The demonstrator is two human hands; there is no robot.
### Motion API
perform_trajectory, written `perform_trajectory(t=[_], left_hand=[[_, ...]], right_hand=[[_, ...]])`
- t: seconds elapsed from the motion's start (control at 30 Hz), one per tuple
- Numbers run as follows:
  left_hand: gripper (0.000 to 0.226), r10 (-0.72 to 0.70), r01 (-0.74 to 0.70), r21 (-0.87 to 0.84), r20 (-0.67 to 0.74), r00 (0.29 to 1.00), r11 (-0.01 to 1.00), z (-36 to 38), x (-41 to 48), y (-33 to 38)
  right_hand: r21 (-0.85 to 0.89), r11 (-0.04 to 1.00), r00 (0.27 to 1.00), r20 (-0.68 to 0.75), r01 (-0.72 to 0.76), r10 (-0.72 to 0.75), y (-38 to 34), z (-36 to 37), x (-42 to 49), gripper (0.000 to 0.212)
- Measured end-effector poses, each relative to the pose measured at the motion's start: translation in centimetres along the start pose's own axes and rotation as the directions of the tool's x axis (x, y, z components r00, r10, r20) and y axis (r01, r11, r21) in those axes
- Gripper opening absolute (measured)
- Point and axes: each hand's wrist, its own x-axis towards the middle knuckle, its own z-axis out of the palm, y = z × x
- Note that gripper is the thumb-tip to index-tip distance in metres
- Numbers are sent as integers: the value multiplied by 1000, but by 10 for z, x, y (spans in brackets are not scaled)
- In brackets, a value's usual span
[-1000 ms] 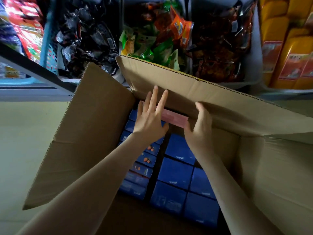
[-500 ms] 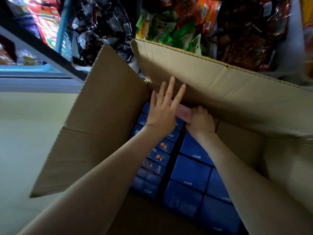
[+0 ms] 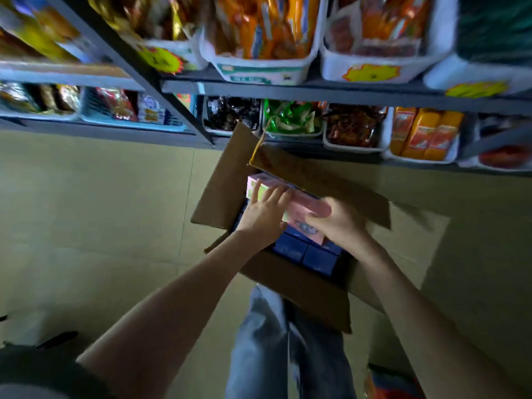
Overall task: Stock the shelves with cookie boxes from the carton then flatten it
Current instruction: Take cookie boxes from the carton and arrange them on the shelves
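Shelving is filling the top of the view, its two tiers crowded with white bins of bagged snacks, and yellow starburst price tags are hanging off the upper row. Beige floor tiles are spreading out below. Down on that floor, right against the lower shelf, the cardboard carton is sitting with its flaps standing open. Blue cookie boxes are lying packed side by side inside it.

Both arms are reaching down and forward, and between the hands a pink cookie box is hovering over the carton's open mouth, above the blue ones and near the far flap. The right hand is gripping the box's right end, fingers curling over the top edge and thumb pressing on the near face. The left hand is resting on the box's left part, its fingers lying close together and fairly straight across the near face. The picture is smearing with motion, so the print on the pink box is not readable.

Blue jeans are showing between the forearms, just this side of the carton's near flap.
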Motion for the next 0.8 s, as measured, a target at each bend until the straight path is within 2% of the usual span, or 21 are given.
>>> perform_trajectory(t=[0.1, 0.2, 0.33, 0.43, 0.5, 0.67, 0.73, 0.8], left_hand=[[65, 60, -63, -10, -174, 983, 998, -91, -37, 10], [66, 98, -109, -20, -302, 948, 994, -177, -64, 20], [65, 160, -169, 19, -435, 886, 985, -276, -90, 35], [67, 186, -180, 60, -479, 858, 982, -335, -107, 44], [68, 195, -201, 42, -494, 847, 979, -370, -117, 46], [70, 145, -241, -102, -558, 817, 965, -437, -138, 39], [68, 122, -277, -187, -578, 807, 943, -458, -147, 33], [68, 79, -294, -338, -528, 846, 894, -478, -155, 24]], right_hand=[[127, 991, 998, 32, 51, -56, -48, -60, -60, 16], [220, 961, 986, -25, 167, -165, -97, -112, -109, 13], [261, 915, 952, -90, 307, -293, -160, -170, -170, 3], [256, 887, 923, -142, 384, -358, -202, -202, -206, 21], [278, 861, 905, -152, 425, -398, -226, -219, -226, 24], [399, 748, 842, -154, 531, -517, -278, -245, -268, 10], [474, 675, 806, -147, 566, -573, -299, -250, -282, 13], [496, 616, 759, -148, 612, -634, -323, -252, -295, 27]])
